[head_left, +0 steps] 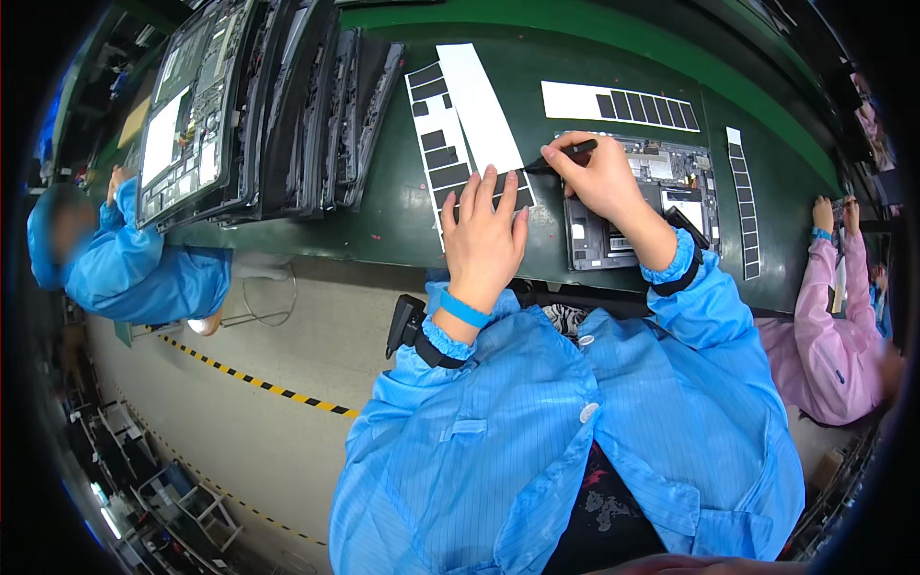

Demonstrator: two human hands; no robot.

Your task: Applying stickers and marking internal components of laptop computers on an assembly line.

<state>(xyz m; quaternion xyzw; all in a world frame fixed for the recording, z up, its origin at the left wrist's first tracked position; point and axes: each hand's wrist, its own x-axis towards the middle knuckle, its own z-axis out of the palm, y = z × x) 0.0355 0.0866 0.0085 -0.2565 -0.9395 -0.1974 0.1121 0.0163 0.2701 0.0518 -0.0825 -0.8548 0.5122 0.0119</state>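
Note:
My left hand (pixel 482 235) lies flat with fingers stretched out, pressing on a white strip sheet (pixel 479 96) that bears black rectangular stickers. My right hand (pixel 606 182) pinches slim black tweezers (pixel 579 149). Their tip meets the edge of the sheet, just beside my left fingertips. Beneath my right wrist lies an opened laptop base (pixel 589 235) with its circuit board exposed; my hand and forearm hide part of it. A second sticker sheet (pixel 419 105), with some black pieces gone from it, lies alongside the first, partly under my left hand.
Stacked laptop bases (pixel 316 115) stand at the left of the green table (pixel 383 235). More sticker strips lie beyond the laptop (pixel 623 103) and at its right (pixel 742 206). One person in blue (pixel 125 254) sits at left, another in pink (pixel 829 326) at right.

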